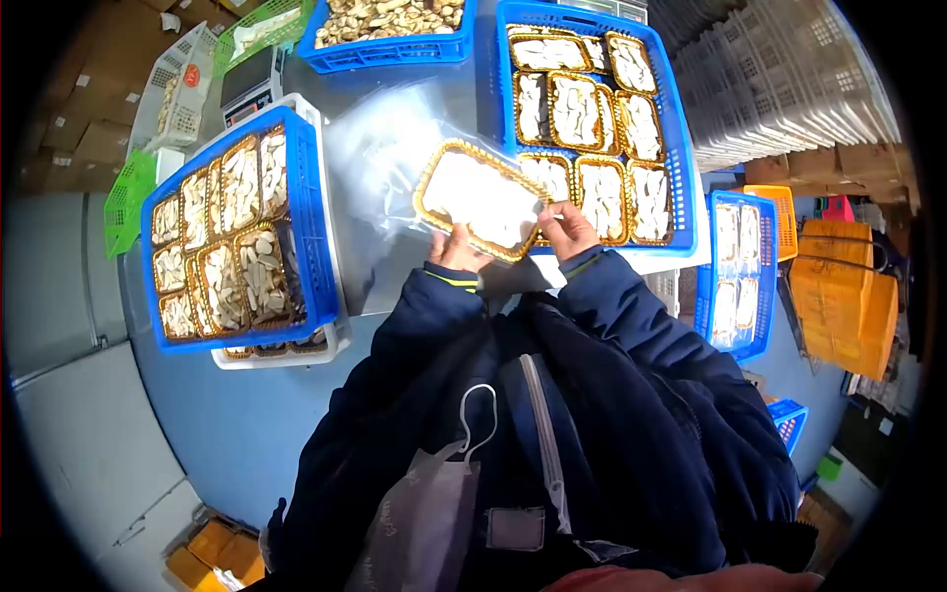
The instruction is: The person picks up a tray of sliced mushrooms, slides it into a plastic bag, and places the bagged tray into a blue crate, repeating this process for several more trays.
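A gold-rimmed tray (480, 196) is held between my two hands over the metal table; glare washes out its pale contents. My left hand (459, 250) grips its near edge, fingers partly hidden beneath it. At the near right corner, my right hand (569, 232) pinches the rim between thumb and fingers. Clear plastic bags (385, 138) lie just beyond the tray, which overlaps them in this view. Right of my hands, a blue crate (685, 148) contains several similar trays of pale slices (602, 197).
On the left, another blue crate (324, 237) of filled trays rests on a white crate (335, 347). A blue basket (395, 54) of mushroom-like pieces stands at the back, near a scale (254, 84). Stacked white crates (779, 89) rise at right, above a lower blue crate (703, 286).
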